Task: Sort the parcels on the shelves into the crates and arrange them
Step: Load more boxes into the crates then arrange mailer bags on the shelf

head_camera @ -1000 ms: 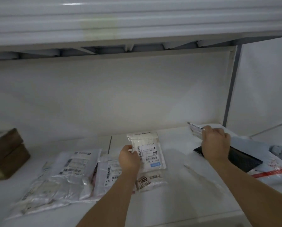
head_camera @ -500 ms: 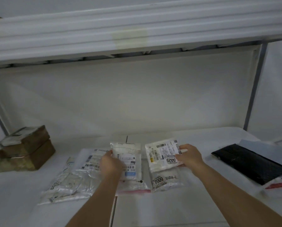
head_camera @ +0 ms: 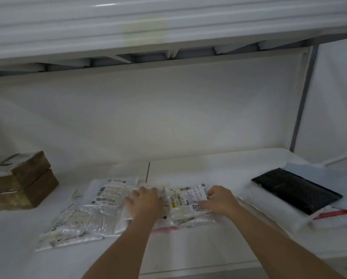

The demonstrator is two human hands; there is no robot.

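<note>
Several flat plastic parcels lie side by side on the white shelf (head_camera: 188,250). My left hand (head_camera: 146,202) rests flat with spread fingers on a small white pouch (head_camera: 160,190) in the middle of the pile, mostly hiding it. Just to the right, my right hand (head_camera: 218,200) grips the right edge of a white labelled parcel (head_camera: 186,198), which lies on top of other parcels. A large clear bag parcel (head_camera: 88,216) with printed labels lies to the left of my left hand.
Two stacked brown boxes (head_camera: 21,180) stand at the far left. At the right lie a black parcel (head_camera: 295,190), a grey-blue mailer (head_camera: 317,174) under it and a white mailer with a red stripe (head_camera: 337,214). An upper shelf hangs low overhead; a grey upright (head_camera: 301,101) stands at the right.
Both hands have lowered their parcels onto the pile. The left hand went from holding the pouch upright to lying flat on it. The right hand's labelled parcel now lies flat.
</note>
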